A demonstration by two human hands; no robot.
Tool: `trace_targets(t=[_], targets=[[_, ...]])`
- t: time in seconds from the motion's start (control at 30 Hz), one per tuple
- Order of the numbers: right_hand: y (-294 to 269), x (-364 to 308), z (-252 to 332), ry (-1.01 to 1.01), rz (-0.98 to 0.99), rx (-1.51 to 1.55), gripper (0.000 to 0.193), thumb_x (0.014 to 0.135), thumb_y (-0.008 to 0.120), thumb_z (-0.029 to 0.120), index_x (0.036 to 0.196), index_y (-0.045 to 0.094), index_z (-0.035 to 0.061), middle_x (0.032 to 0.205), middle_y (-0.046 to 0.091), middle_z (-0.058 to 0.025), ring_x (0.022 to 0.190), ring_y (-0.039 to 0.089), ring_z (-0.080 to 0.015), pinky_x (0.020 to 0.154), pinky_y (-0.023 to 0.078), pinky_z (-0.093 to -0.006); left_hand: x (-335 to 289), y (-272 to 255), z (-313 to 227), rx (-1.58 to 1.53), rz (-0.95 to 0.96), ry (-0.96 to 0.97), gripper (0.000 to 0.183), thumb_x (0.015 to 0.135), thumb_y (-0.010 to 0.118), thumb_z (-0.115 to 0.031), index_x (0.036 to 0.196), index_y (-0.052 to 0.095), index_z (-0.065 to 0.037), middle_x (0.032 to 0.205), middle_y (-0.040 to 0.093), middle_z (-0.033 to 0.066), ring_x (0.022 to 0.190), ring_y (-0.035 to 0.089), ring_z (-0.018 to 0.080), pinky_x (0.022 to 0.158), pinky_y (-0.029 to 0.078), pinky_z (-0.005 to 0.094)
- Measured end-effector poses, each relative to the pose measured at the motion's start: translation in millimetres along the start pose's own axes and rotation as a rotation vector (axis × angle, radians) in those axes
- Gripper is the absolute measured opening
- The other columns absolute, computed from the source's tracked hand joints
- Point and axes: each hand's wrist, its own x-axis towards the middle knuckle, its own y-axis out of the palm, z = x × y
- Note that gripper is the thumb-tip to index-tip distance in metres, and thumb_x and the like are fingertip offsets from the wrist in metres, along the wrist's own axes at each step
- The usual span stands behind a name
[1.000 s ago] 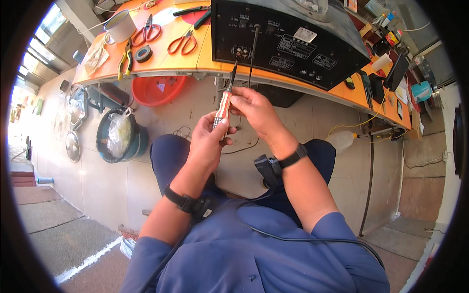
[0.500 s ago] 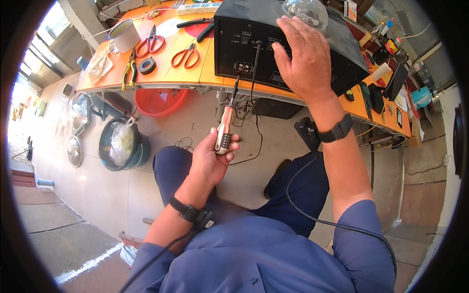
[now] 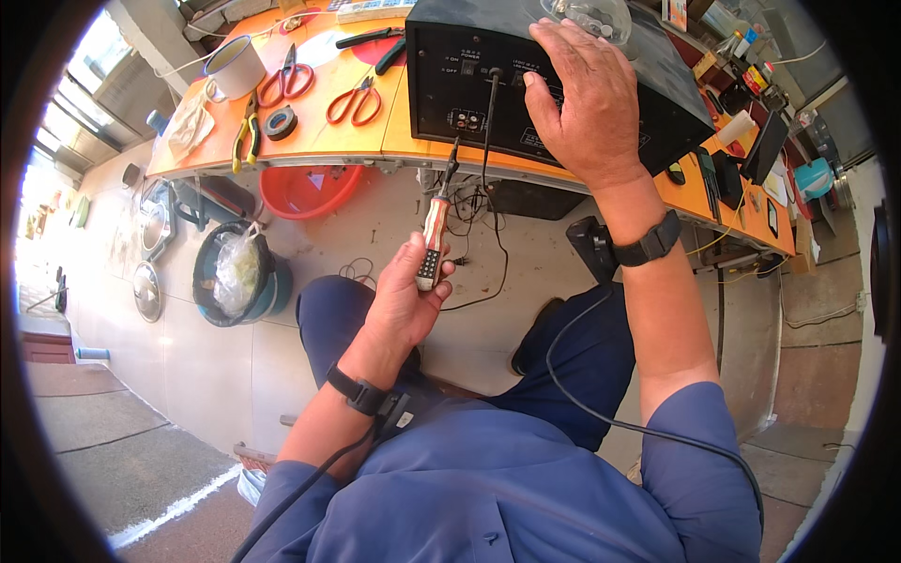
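A black box-shaped device [image 3: 436, 98] with a rear panel of sockets and a switch stands at the bench's front edge. My left hand [image 3: 402, 302] is closed round the handle of a screwdriver [image 3: 435, 225], whose handle is red, whitish and dark. Its dark shaft points up and its tip meets the panel's lower edge, below the round sockets; what the tip touches is too small to tell. Flat against the device's upper edge lies my right hand [image 3: 589, 113], fingers stretched out and gripping nothing. Beside those fingertips is a clear plastic dome-like container [image 3: 605, 17].
On the orange bench [image 3: 380, 139] lie red-handled scissors [image 3: 286, 83], smaller scissors [image 3: 355, 103], yellow-black pliers [image 3: 246, 136], black tape [image 3: 281, 123] and an enamel mug [image 3: 236, 70]. A power cord [image 3: 488, 141] hangs from the device. Below are a red basin [image 3: 314, 202] and a bucket [image 3: 267, 296].
The screwdriver handle has turned in my left hand and now shows a striped side. That hand has shifted slightly upward. My right hand stays on the device.
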Motion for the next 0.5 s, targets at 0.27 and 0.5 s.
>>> trace_targets(t=[0.27, 0.5], targets=[[2.1, 0.0, -0.3, 0.005, -0.006, -0.004, 0.041, 0.085, 0.069, 0.022, 0.124, 0.064, 0.0113, 0.126, 0.067, -0.0065, 0.122, 0.06, -0.0265, 0.109, 0.041, -0.0449, 1.2, -5.2, -4.3, -0.03, 0.148, -0.111, 0.028, 0.103, 0.059, -0.035, 0.119, 0.057, -0.011, 0.1, 0.068, 0.0063, 0.083, 0.064, 0.0173, 0.064, 0.048, 0.0293], [-4.7, 0.8, 3.1, 0.041, 0.034, 0.018, 0.04, 0.091, 0.066, 0.019, 0.13, 0.063, 0.0119, 0.13, 0.067, -0.0069, 0.126, 0.059, -0.0272, 0.111, 0.039, -0.0455, 3.7, -6.3, -5.7, 0.03, 0.06, -0.06, 0.033, 0.107, 0.051, -0.037, 0.122, 0.056, -0.008, 0.104, 0.067, 0.0092, 0.084, 0.064, 0.0184, 0.064, 0.049, 0.0294]])
